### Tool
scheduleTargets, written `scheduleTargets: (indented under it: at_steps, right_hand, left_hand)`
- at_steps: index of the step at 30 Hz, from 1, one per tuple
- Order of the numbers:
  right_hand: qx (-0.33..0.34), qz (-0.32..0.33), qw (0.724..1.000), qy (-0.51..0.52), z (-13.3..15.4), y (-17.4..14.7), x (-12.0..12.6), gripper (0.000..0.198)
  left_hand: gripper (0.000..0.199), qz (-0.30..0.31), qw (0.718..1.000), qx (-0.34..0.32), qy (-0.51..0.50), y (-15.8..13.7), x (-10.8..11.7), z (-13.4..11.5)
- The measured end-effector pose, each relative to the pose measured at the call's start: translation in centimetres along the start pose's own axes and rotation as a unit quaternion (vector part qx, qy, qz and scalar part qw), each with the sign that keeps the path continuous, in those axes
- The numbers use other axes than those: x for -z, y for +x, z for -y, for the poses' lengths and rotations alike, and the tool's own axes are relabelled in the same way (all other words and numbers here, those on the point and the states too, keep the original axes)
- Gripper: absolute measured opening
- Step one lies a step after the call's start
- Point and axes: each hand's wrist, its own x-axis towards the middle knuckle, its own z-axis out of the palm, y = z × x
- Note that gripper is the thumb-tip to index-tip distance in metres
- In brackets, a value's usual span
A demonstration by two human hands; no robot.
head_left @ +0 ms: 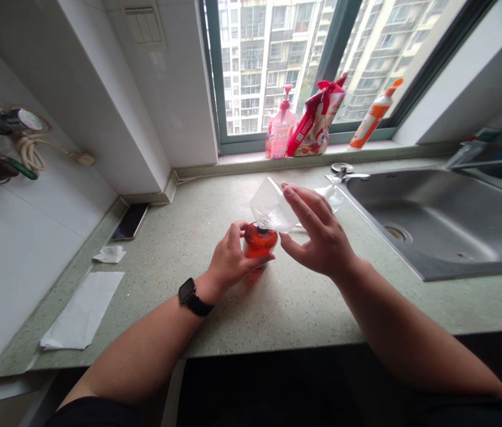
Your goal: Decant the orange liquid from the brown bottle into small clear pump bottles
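Near the middle of the counter stands a bottle (pixel 260 240) with orange-red contents. My left hand (pixel 228 260) is wrapped around its left side, with a black watch (pixel 193 296) on the wrist. A clear, square-sided container (pixel 269 201) is tipped over the bottle, its lower end at the dark bottle mouth. My right hand (pixel 320 231) grips the container's right side between fingers and thumb. I cannot make out whether anything flows between the two.
A steel sink (pixel 418 270) is set into the counter (pixel 291 326) at the right. A phone (pixel 130 222), crumpled tissue (pixel 110 254) and folded paper (pixel 82 311) lie at the left. A pink pump bottle (pixel 280 130), red bag (pixel 317 121) and orange bottle (pixel 370 121) stand on the sill.
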Motion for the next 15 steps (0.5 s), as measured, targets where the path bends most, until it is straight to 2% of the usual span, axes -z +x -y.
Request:
scheduleTargets:
  at_steps: [15]
  right_hand:
    - [-0.006, 0.014, 1.0, 0.026, 0.26, 0.25, 0.26, 0.1]
  left_hand:
    - [0.081, 0.001, 1.0, 0.007, 0.014, -0.07, 0.04, -0.22]
